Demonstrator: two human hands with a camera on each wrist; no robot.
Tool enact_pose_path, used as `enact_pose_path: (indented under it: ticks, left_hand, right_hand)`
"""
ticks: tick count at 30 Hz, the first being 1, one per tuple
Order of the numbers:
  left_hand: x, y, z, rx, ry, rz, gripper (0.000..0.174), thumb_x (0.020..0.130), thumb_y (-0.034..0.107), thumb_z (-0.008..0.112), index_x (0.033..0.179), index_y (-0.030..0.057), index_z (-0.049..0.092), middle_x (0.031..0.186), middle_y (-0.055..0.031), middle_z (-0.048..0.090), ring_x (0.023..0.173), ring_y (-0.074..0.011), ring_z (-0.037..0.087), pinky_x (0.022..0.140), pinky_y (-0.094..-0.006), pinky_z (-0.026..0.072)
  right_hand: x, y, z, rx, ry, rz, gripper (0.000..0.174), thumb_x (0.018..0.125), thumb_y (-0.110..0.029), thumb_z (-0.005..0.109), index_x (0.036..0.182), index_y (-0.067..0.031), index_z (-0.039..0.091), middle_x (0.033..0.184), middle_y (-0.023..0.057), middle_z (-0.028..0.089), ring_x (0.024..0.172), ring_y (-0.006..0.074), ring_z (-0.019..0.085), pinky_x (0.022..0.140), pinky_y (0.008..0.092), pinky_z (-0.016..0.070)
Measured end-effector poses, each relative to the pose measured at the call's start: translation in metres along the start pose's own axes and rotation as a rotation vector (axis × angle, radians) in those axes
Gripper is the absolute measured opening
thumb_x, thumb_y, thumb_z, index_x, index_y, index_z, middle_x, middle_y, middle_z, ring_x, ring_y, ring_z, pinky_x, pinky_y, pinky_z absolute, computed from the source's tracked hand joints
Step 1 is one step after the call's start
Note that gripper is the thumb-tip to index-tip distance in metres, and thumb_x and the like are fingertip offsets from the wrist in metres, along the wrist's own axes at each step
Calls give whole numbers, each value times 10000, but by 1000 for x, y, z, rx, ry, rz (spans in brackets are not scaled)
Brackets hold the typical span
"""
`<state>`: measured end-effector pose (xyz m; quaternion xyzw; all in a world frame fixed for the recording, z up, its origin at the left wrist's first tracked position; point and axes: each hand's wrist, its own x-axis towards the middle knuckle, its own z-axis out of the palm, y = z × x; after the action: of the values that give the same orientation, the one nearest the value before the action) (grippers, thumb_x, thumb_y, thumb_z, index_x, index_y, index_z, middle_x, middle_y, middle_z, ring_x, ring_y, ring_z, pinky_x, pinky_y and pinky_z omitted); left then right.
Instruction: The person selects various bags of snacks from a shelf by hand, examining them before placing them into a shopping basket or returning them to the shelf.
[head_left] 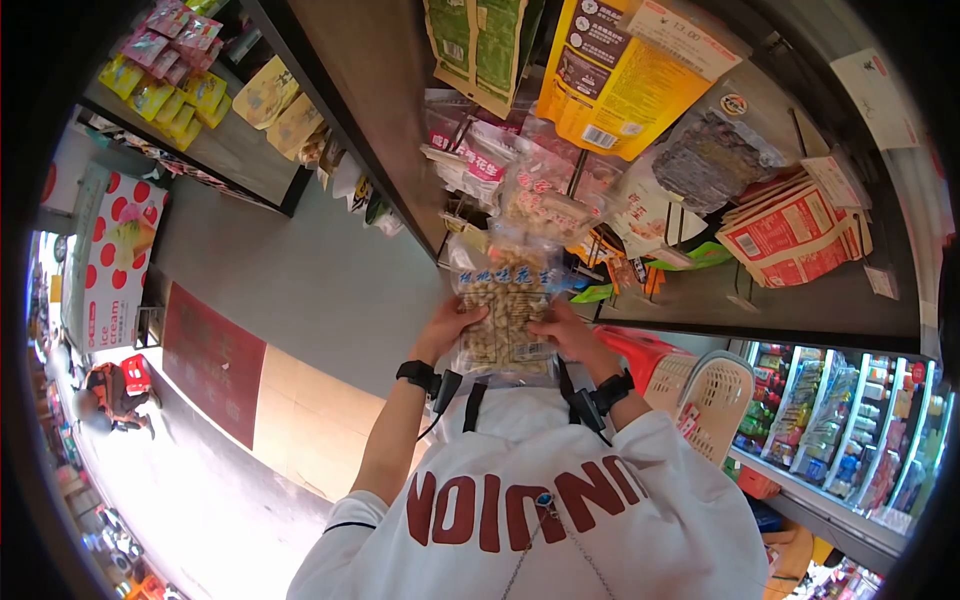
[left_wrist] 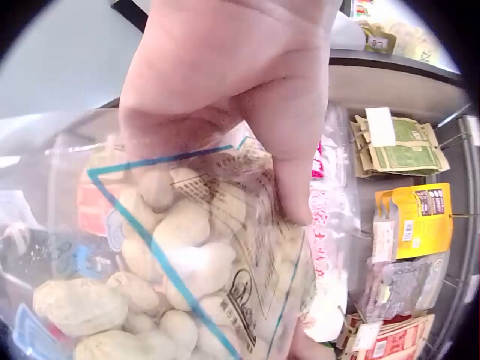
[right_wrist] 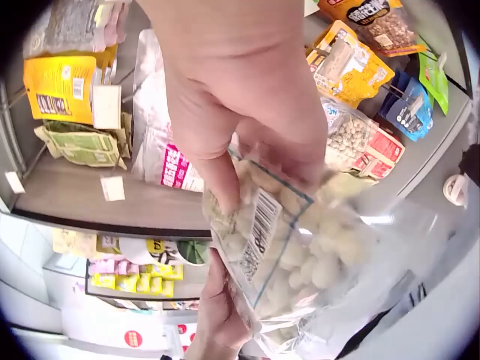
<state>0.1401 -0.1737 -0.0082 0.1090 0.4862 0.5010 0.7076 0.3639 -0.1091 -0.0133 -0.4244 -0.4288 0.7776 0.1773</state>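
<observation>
A clear plastic bag of peanuts in their shells (head_left: 505,310) is held up before the chest in the head view. The left hand (head_left: 453,328) grips its left side, thumb on the face turned to the wearer. On the right side the right hand (head_left: 562,333) holds the bag the same way. In the left wrist view the left hand (left_wrist: 232,82) bends over the bag's edge, its far fingers hidden by the peanut bag (left_wrist: 195,262). A printed barcode (right_wrist: 262,234) shows beside the right thumb in the right wrist view, close under the right hand (right_wrist: 247,105).
Shelves with hanging snack packs stand ahead, among them a yellow pouch (head_left: 612,85) and red packets (head_left: 795,235). A cream plastic basket (head_left: 712,400) is at the right, near a lit cooler (head_left: 840,420). Left of the wearer, a person (head_left: 110,390) is on the bright floor.
</observation>
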Motion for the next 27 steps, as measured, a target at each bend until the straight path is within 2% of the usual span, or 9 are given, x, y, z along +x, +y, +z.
enact_pose_path:
  ticks: [3,7,9,12,14,18,20,22,27]
  left_hand:
    - [2,-13,-24,136,56,95,476,703,108,637,1090,-20,391,911,-70,568,814,-153,554,716,-289,457]
    - [12,-36,-73,263,215,151,540,619,142,710,1052,-38,442,887,-111,579,766,-168,574,678,-264,462]
    - [21,-43,-92,753,393,302,556,577,183,731,1012,-36,463,824,-121,591,685,-166,587,599,-269,472]
    - [18,-42,-89,781,458,185,569,539,208,745,993,-4,476,733,-114,590,557,-170,580,473,-286,460]
    - [22,-44,-84,797,478,196,561,538,206,746,990,10,478,710,-105,588,524,-177,575,443,-292,453]
    - [33,-46,-74,832,463,180,505,547,192,722,965,37,485,689,-105,585,517,-184,576,452,-290,457]
    - [49,-53,-78,723,417,131,487,552,191,709,958,42,485,684,-106,585,512,-189,576,455,-294,459]
    - [68,-63,-79,1001,504,234,476,556,199,686,958,44,483,681,-105,586,531,-198,583,487,-304,468]
    - [109,-57,-71,851,367,190,538,554,212,686,1021,40,480,717,-127,593,639,-218,597,555,-309,474]
  right_hand:
    - [0,-15,18,-37,-76,12,354,711,-121,621,1002,-65,427,789,10,506,646,91,479,519,205,367]
    - [28,-18,9,-64,88,136,316,732,-176,607,976,-64,441,826,15,495,726,103,500,613,223,406]
    - [56,-9,-8,-83,159,196,319,740,-192,599,982,-61,440,856,21,499,774,115,506,661,247,418]
    - [94,-4,-23,-9,212,235,442,750,-223,585,1103,-43,388,927,56,499,862,173,489,714,305,420]
    - [120,0,-29,-395,388,123,363,760,-226,575,1012,-21,414,883,70,491,811,162,498,672,304,430]
    - [151,8,-50,-596,419,129,287,767,-209,568,915,-7,428,836,77,493,767,161,508,650,304,442]
    - [152,14,-54,-153,346,102,216,780,-189,557,834,-17,438,748,67,490,695,158,506,621,301,451]
    - [147,12,-46,-33,325,119,204,788,-170,546,847,-21,420,765,75,491,696,170,521,631,296,453]
    - [153,23,-57,199,282,130,217,799,-159,536,880,-29,382,734,68,472,693,172,531,655,316,468]
